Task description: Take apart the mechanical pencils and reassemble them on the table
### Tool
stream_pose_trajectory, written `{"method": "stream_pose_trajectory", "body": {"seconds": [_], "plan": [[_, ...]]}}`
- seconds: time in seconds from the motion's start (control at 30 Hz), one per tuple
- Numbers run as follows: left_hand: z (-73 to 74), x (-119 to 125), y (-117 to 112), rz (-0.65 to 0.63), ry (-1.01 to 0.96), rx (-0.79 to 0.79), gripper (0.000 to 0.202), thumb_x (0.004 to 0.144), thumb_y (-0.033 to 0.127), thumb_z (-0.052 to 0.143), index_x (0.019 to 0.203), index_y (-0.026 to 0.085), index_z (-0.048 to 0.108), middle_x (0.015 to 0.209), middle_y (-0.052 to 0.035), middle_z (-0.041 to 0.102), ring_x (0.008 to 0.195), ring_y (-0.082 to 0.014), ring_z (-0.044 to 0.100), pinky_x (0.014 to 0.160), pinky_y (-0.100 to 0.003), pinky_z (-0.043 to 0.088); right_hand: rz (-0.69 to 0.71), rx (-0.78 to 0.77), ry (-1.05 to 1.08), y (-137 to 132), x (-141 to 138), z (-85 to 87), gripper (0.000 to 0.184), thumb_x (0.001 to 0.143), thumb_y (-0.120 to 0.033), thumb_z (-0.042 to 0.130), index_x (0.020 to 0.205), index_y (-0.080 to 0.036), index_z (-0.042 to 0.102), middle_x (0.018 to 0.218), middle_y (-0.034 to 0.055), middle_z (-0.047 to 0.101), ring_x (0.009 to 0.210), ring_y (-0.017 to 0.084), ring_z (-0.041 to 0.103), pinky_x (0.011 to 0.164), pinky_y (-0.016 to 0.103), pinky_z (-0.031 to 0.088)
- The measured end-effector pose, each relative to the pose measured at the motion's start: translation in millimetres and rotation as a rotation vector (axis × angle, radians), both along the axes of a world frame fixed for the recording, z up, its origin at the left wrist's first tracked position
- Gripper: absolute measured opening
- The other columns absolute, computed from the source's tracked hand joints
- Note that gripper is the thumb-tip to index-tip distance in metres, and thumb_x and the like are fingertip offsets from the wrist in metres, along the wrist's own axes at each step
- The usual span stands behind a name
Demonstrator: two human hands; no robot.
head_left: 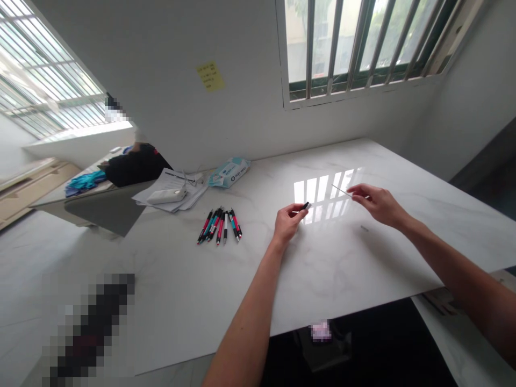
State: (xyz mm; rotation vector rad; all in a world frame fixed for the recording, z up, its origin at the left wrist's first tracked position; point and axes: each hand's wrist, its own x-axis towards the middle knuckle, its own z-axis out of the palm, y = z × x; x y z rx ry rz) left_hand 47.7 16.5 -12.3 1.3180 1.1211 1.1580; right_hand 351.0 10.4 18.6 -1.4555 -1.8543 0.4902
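Note:
My left hand (287, 221) is closed around a short black pen part (305, 206) with a pale section at its end. To its right, my right hand (374, 201) pinches a thin pen refill (341, 189) between thumb and fingers, its free end pointing left toward the pen part. The two pieces are apart. On the table below my right hand lies a small greyish piece that looks like a spring (364, 228). Left of my left hand, several click pens (220, 226) lie side by side in black, red, teal and white.
The white marbled table (181, 301) runs to the wall and a barred window. Behind the pens are a wipes packet (229, 172) and papers (161, 180) with a white device (167, 195) on top. A yellow note (210, 76) sticks to the wall. Another person's dark clothing shows at left.

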Motion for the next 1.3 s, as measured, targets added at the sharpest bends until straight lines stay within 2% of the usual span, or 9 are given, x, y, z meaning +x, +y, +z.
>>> {"method": "stream_pose_trajectory", "body": {"seconds": [0.07, 0.13, 0.23, 0.33, 0.4, 0.5, 0.67, 1.0, 1.3], "plan": [[0.6, 0, 0, -0.002, -0.016, -0.012, 0.031, 0.076, 0.038, 0.082, 0.098, 0.017, 0.082, 0.087, -0.0063, 0.076, 0.075, -0.0151, 0.063, 0.071, -0.028, 0.045, 0.094, 0.003, 0.158, 12, -28, 11.5, 0.042, 0.094, -0.055, 0.064, 0.119, -0.023, 0.076, 0.099, 0.0094, 0.077, 0.084, 0.025, 0.070, 0.076, 0.041, 0.055], [0.6, -1, 0, 0.003, -0.035, -0.022, 0.032, 0.076, 0.038, 0.083, 0.099, 0.016, 0.082, 0.088, -0.0063, 0.076, 0.077, -0.0150, 0.063, 0.073, -0.028, 0.046, 0.171, 0.003, 0.372, 24, -57, 15.7, 0.042, 0.090, -0.056, 0.070, 0.110, -0.020, 0.077, 0.098, 0.0105, 0.077, 0.086, 0.025, 0.070, 0.077, 0.040, 0.056], [-0.3, -3, 0, 0.014, -0.064, -0.022, 0.033, 0.075, 0.039, 0.084, 0.099, 0.016, 0.082, 0.087, -0.0059, 0.075, 0.076, -0.0147, 0.062, 0.073, -0.028, 0.046, 0.218, -0.077, 0.659, 38, -91, 6.2, 0.042, 0.083, -0.056, 0.078, 0.102, -0.019, 0.074, 0.088, 0.0069, 0.074, 0.081, 0.020, 0.068, 0.076, 0.037, 0.056], [-1.1, -4, 1, 0.010, -0.069, -0.023, 0.035, 0.076, 0.041, 0.084, 0.099, 0.016, 0.082, 0.084, -0.0056, 0.075, 0.075, -0.0149, 0.061, 0.073, -0.029, 0.046, 0.197, -0.211, 0.833, 39, -108, -12.2, 0.047, 0.077, -0.054, 0.084, 0.107, -0.019, 0.073, 0.094, 0.0057, 0.073, 0.082, 0.018, 0.068, 0.079, 0.035, 0.057], [-0.9, -3, 1, 0.005, -0.062, -0.021, 0.034, 0.076, 0.041, 0.084, 0.099, 0.016, 0.082, 0.084, -0.0057, 0.074, 0.075, -0.0154, 0.061, 0.073, -0.029, 0.046, 0.210, -0.283, 0.884, 36, -109, -20.7, 0.050, 0.075, -0.052, 0.087, 0.112, -0.020, 0.074, 0.100, 0.0059, 0.073, 0.085, 0.017, 0.068, 0.083, 0.035, 0.057], [1.0, -2, 0, -0.002, -0.049, -0.014, 0.031, 0.076, 0.039, 0.083, 0.098, 0.016, 0.082, 0.083, -0.0052, 0.074, 0.075, -0.0151, 0.061, 0.073, -0.028, 0.045, 0.217, -0.335, 0.932, 29, -103, -22.3, 0.046, 0.074, -0.050, 0.089, 0.107, -0.021, 0.074, 0.096, 0.0043, 0.072, 0.086, 0.018, 0.069, 0.085, 0.035, 0.057], [5.0, -1, -2, -0.007, -0.053, -0.017, 0.029, 0.076, 0.036, 0.083, 0.097, 0.016, 0.082, 0.081, -0.0040, 0.074, 0.073, -0.0142, 0.060, 0.072, -0.027, 0.043, 0.190, -0.329, 0.948, 24, -97, -13.5, 0.038, 0.073, -0.046, 0.091, 0.096, -0.022, 0.073, 0.093, 0.0025, 0.073, 0.088, 0.017, 0.070, 0.081, 0.031, 0.053], [5.4, 0, -3, -0.055, -0.045, 0.002, 0.028, 0.076, 0.036, 0.083, 0.095, 0.016, 0.082, 0.083, -0.0050, 0.074, 0.073, -0.0143, 0.059, 0.071, -0.028, 0.043, 0.313, -0.330, 0.879, 18, -107, -14.4, 0.035, 0.073, -0.044, 0.091, 0.090, -0.020, 0.071, 0.086, 0.0022, 0.072, 0.082, 0.017, 0.067, 0.078, 0.032, 0.051], [6.2, 0, -3, -0.049, -0.094, -0.017, 0.029, 0.072, 0.035, 0.085, 0.093, 0.015, 0.082, 0.078, -0.0038, 0.072, 0.072, -0.0140, 0.059, 0.072, -0.028, 0.044, 0.213, -0.287, 0.965, 21, -100, -7.8, 0.039, 0.073, -0.049, 0.089, 0.091, -0.022, 0.068, 0.092, 0.0019, 0.072, 0.087, 0.017, 0.069, 0.080, 0.030, 0.053]]}}
